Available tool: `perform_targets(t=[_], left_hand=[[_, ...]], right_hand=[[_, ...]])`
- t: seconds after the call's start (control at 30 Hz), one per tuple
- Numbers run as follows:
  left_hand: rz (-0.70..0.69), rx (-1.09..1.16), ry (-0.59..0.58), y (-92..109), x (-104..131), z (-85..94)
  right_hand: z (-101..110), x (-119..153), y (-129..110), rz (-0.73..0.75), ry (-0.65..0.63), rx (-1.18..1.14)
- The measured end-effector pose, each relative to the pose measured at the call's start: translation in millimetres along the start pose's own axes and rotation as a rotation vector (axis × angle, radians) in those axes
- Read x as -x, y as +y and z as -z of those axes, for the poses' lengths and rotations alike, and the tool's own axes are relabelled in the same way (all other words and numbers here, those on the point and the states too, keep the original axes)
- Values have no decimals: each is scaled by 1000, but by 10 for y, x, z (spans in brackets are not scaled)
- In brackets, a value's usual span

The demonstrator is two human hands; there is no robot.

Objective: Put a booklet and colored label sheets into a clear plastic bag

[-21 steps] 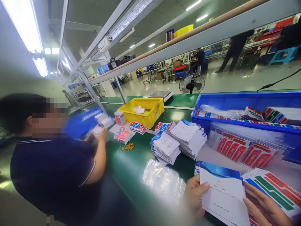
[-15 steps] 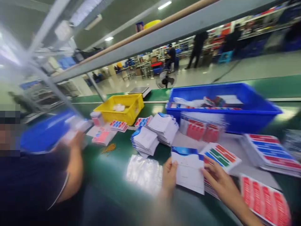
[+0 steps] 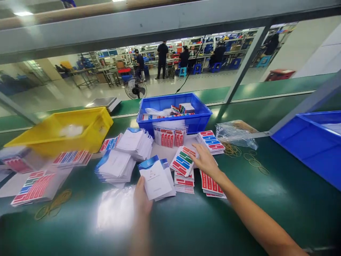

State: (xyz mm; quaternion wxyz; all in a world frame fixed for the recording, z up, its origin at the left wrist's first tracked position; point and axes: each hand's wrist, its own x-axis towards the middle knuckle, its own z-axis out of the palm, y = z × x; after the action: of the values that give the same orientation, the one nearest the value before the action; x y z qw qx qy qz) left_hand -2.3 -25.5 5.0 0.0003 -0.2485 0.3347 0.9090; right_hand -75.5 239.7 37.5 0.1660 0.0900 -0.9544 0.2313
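Observation:
My left hand (image 3: 142,199) grips the lower edge of a white instruction booklet (image 3: 154,177) with a blue top corner, held just above the green table (image 3: 266,209). My right hand (image 3: 205,161) reaches forward with fingers spread and touches a sticker sheet (image 3: 183,160) with red, blue and green labels, which lies on a stack of red label sheets (image 3: 183,182). More red sheets (image 3: 211,184) lie under my right wrist. Clear plastic bags (image 3: 115,208) lie left of my left hand.
Stacks of white booklets (image 3: 115,167) sit left of centre. A blue bin (image 3: 197,122) with packets stands behind, a yellow bin (image 3: 93,137) at left, another blue bin (image 3: 314,145) at right. Rubber bands (image 3: 253,161) and a bag (image 3: 236,133) lie right. People work far behind.
The view swung right, so the co-worker at left is out of sight. My right hand left the booklet and reached forward onto the coloured sticker sheet; my left hand still holds the booklet.

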Motion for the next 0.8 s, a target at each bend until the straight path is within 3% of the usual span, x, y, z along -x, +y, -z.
perform_targets(t=[0.1,0.17,0.3,0.8], left_hand=[[33,20,-44,31,57,-25],[35,5,-68,44,83,-28],[50,-52,-99,45,105,-31],[39,-147,-142,26,142,-62]], right_hand=[[38,-91,156,-114,-233,185],[28,-74,182,-156,-286,217],[-3,-6,141,-217,-264,227],[-36,-41,182,-226,-259,224]])
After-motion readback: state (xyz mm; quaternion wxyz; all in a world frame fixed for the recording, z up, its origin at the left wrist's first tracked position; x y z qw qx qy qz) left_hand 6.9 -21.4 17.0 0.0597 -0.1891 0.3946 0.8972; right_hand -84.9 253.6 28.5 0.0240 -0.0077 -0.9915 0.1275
